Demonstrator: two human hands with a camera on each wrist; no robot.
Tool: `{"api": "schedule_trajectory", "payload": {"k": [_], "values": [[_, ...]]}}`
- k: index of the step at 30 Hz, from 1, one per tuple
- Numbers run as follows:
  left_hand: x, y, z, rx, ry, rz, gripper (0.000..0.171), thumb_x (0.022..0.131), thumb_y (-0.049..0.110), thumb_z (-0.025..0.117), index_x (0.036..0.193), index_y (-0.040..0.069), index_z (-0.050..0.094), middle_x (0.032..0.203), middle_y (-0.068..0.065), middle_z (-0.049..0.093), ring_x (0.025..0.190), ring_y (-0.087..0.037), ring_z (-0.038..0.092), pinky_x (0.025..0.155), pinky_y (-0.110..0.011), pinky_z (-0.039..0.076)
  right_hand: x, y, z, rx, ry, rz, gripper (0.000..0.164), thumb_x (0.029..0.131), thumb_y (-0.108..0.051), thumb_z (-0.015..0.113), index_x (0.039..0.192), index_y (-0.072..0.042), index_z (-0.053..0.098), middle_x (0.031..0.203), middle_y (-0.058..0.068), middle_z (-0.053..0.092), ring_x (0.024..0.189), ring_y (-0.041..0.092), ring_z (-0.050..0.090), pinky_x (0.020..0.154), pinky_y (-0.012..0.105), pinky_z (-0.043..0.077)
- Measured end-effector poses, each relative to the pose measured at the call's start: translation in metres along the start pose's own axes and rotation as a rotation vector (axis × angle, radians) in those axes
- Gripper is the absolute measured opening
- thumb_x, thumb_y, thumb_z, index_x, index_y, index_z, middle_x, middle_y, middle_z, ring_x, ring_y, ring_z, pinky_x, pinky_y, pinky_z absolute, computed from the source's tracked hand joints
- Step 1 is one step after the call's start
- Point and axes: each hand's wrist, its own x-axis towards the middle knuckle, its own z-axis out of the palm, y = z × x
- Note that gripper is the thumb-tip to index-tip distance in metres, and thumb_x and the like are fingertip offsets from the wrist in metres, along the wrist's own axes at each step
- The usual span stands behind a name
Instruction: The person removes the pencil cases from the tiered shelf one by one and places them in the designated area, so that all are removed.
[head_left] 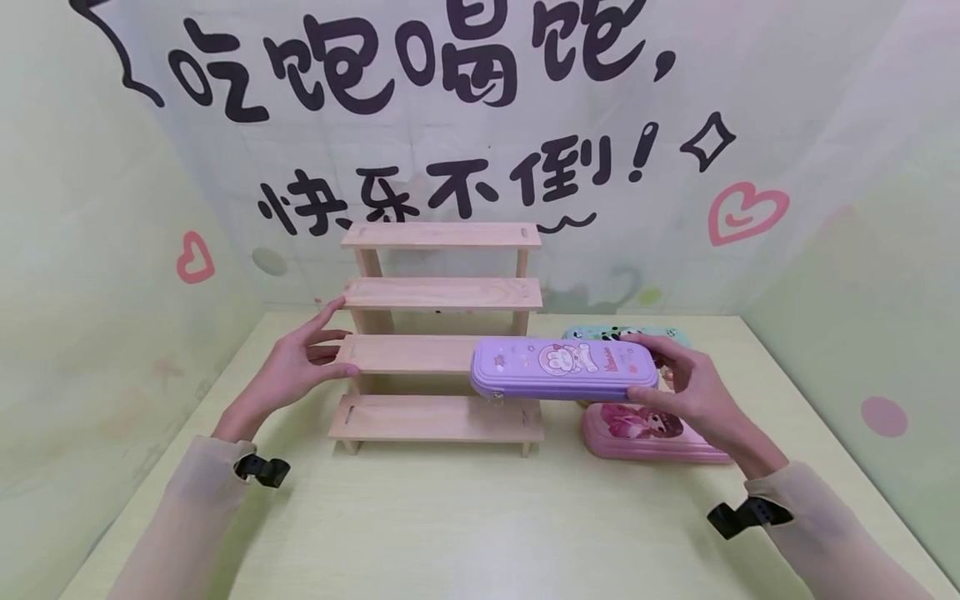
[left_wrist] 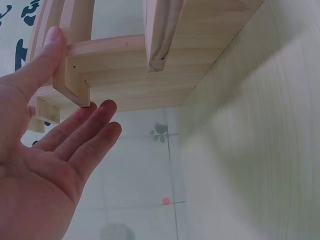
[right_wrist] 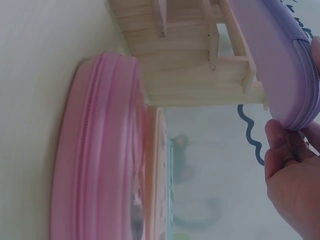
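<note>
A purple pencil case (head_left: pixel 558 367) with a cartoon bunny lid is held at its right end by my right hand (head_left: pixel 686 379), thumb along the near side. It is raised over the right part of a pale wooden tiered rack (head_left: pixel 435 418). In the right wrist view its rounded zipped end (right_wrist: pixel 295 95) shows, with my fingertips beneath it. My left hand (head_left: pixel 296 362) touches the rack's left end, fingers spread and fairly straight. The left wrist view shows the thumb against a shelf board (left_wrist: pixel 75 82), the other fingers extended alongside.
A pink pencil case (head_left: pixel 637 446) with a doll picture lies right of the rack. Behind it are a peach case (right_wrist: pixel 153 170) and a mint case with pandas (head_left: pixel 577 332). A lettered backdrop (head_left: pixel 450 150) stands behind the table (head_left: pixel 420 517).
</note>
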Motion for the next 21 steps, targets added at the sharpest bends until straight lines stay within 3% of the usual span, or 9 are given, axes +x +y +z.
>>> {"api": "schedule_trajectory", "payload": {"k": [2, 6, 9, 13, 16, 21], "values": [[-0.001, -0.001, 0.000, -0.001, 0.003, -0.003, 0.108, 0.086, 0.019, 0.090, 0.168, 0.042, 0.023, 0.146, -0.028, 0.057, 0.125, -0.045, 0.064, 0.093, -0.026, 0.060, -0.004, 0.002, -0.001, -0.003, -0.005, 0.002, 0.061, 0.090, 0.009, 0.075, 0.147, -0.001, 0.057, 0.128, 0.009, 0.063, 0.106, 0.020, 0.057, 0.078, 0.024, 0.056], [-0.001, -0.002, 0.000, -0.002, 0.003, -0.002, 0.108, 0.086, 0.019, 0.090, 0.168, 0.042, 0.024, 0.145, -0.027, 0.058, 0.124, -0.044, 0.064, 0.093, -0.028, 0.060, -0.014, 0.005, -0.005, 0.010, -0.027, 0.021, 0.062, 0.090, 0.010, 0.074, 0.148, -0.001, 0.055, 0.124, 0.010, 0.062, 0.090, 0.018, 0.061, 0.052, 0.033, 0.056], [0.000, -0.001, 0.000, -0.002, 0.004, 0.004, 0.108, 0.086, 0.018, 0.090, 0.168, 0.041, 0.024, 0.145, -0.028, 0.058, 0.124, -0.045, 0.064, 0.094, -0.030, 0.060, -0.021, 0.008, -0.008, 0.020, -0.039, 0.036, 0.064, 0.091, 0.011, 0.074, 0.150, -0.001, 0.053, 0.125, 0.009, 0.062, 0.083, 0.017, 0.063, 0.044, 0.040, 0.056], [0.001, 0.001, 0.000, -0.010, 0.004, 0.003, 0.107, 0.086, 0.016, 0.090, 0.168, 0.041, 0.025, 0.145, -0.028, 0.058, 0.125, -0.044, 0.064, 0.095, -0.033, 0.060, -0.030, 0.011, -0.014, 0.016, -0.036, 0.024, 0.064, 0.090, 0.014, 0.072, 0.150, 0.002, 0.052, 0.130, 0.007, 0.063, 0.097, 0.017, 0.065, 0.064, 0.034, 0.065], [0.000, 0.002, 0.000, -0.015, 0.001, -0.002, 0.107, 0.086, 0.016, 0.090, 0.168, 0.042, 0.026, 0.145, -0.027, 0.058, 0.125, -0.044, 0.064, 0.096, -0.035, 0.060, -0.038, 0.014, -0.017, 0.008, -0.022, 0.011, 0.063, 0.088, 0.016, 0.072, 0.148, 0.005, 0.053, 0.134, 0.008, 0.062, 0.105, 0.017, 0.062, 0.078, 0.024, 0.061], [0.000, 0.004, 0.000, -0.016, 0.001, -0.010, 0.107, 0.086, 0.016, 0.090, 0.168, 0.041, 0.026, 0.145, -0.026, 0.058, 0.125, -0.043, 0.064, 0.096, -0.036, 0.060, -0.054, 0.017, -0.024, 0.029, 0.004, 0.014, 0.065, 0.087, 0.020, 0.070, 0.148, 0.006, 0.053, 0.143, 0.006, 0.061, 0.115, 0.014, 0.060, 0.086, 0.017, 0.056]]}}
